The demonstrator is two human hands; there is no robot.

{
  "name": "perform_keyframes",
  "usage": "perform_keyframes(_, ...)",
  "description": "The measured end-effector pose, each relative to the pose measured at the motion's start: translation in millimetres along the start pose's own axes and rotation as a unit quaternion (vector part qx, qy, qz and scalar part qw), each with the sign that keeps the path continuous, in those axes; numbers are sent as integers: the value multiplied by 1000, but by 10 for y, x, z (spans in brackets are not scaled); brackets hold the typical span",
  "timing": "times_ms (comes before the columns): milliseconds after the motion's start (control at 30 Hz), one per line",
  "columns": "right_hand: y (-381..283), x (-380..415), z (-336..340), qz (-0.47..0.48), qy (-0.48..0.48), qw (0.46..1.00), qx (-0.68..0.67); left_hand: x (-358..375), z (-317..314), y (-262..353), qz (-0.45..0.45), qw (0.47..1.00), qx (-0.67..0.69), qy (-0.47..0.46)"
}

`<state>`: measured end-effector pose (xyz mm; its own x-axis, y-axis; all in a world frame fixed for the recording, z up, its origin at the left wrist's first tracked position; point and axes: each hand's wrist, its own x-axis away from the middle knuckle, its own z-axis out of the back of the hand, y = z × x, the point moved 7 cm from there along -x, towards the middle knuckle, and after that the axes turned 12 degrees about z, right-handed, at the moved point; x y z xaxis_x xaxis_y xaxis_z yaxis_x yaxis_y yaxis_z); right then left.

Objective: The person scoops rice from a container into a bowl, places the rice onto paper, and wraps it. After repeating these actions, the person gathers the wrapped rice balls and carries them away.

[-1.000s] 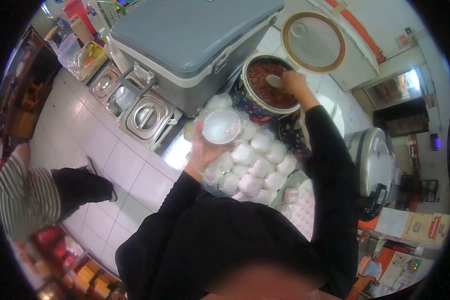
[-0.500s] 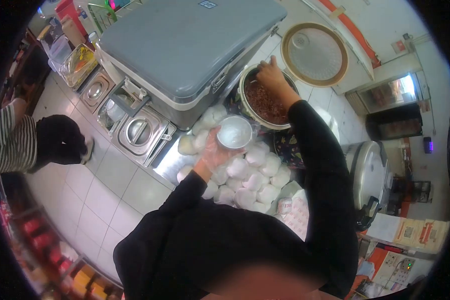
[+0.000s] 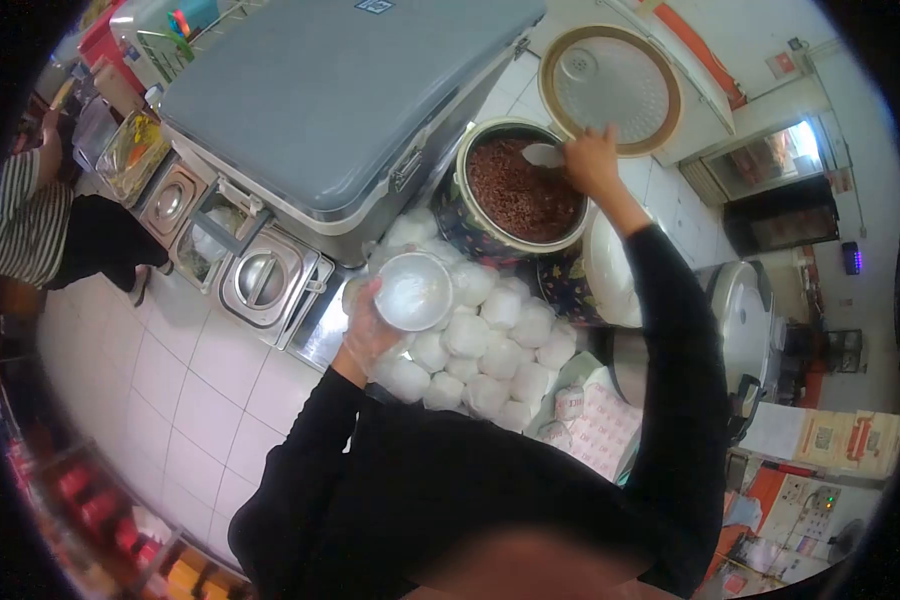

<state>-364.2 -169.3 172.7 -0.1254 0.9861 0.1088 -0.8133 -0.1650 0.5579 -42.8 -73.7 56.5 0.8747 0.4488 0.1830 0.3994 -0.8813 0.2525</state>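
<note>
My left hand (image 3: pixel 368 332), in a thin clear glove, holds a round white bowl (image 3: pixel 414 291) tilted so its inside faces up. Beneath and beside the bowl are several white rounded bundles (image 3: pixel 485 345) in clear plastic. At the right rim of a patterned pot (image 3: pixel 450 215) filled with reddish-brown food (image 3: pixel 515 195), my right hand (image 3: pixel 592 163) grips a pale paddle (image 3: pixel 543 155). The paddle's flat end is over the food; its handle is hidden in my fingers.
A large grey cooler (image 3: pixel 350 90) stands behind the bundles. Lidded steel containers (image 3: pixel 262 283) line the left side. Beyond the pot lies a round lid (image 3: pixel 610 90). A white-lidded cooker (image 3: pixel 745 320) is at right. Another person (image 3: pixel 35 230) in a striped top is at far left.
My right hand has moved from inside the pot to its right rim, and the paddle now shows. The bowl sits further left in view. The camera view has shifted.
</note>
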Motion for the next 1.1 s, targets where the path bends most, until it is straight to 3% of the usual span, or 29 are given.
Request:
perform_keyframes(100, -78, -422, -626, -24, -76, 996, -27, -50, -138, -79, -4, 999, -11, -30)
perform_keyframes(167, -170, -459, -698, -6, -65, 997, -44, -32, -210, -119, -13, 999, -11, -45)
perform_keyframes(400, -717, 266, -422, 172, 83, 982, -13, -92, -701, 140, -47, 996, -28, -76)
perform_keyframes(467, -739, 502, -410, 133, 78, 988, -30, -374, -635, 222, -35, 996, -37, -74)
perform_keyframes(533, -589, 581, -444, 92, 50, 993, -48, -680, -870, 404, -114, 968, -218, -49)
perform_keyframes(600, -281, 476, -340, 62, -59, 992, -97, -1115, -1008, 543, -223, 848, -481, 0)
perform_keyframes(667, 41, 412, -92, 18, -166, 972, -163, -1534, -1177, 670, -289, 680, -672, 46)
perform_keyframes(767, 111, 401, 96, -29, -309, 910, -273, -2010, -1342, 619, -171, 429, -862, 210)
perform_keyframes(867, -94, 334, -172, 20, -404, 861, -308, -2500, -1164, 342, 51, 310, -936, 162)
perform_keyframes(900, -180, 266, -391, 48, -426, 856, -289, -2556, -1109, 299, 47, 301, -935, 183)
perform_keyframes(967, -233, 242, -520, -3, -401, 842, -361, -2596, -959, 206, 46, 279, -933, 224)
perform_keyframes(1033, -270, 271, -736, -73, -386, 804, -445, -2601, -891, 216, 36, 310, -926, 212)
perform_keyframes(1100, -333, 246, -776, 9, -308, 823, -478, -2677, -823, 281, 42, 349, -912, 211)
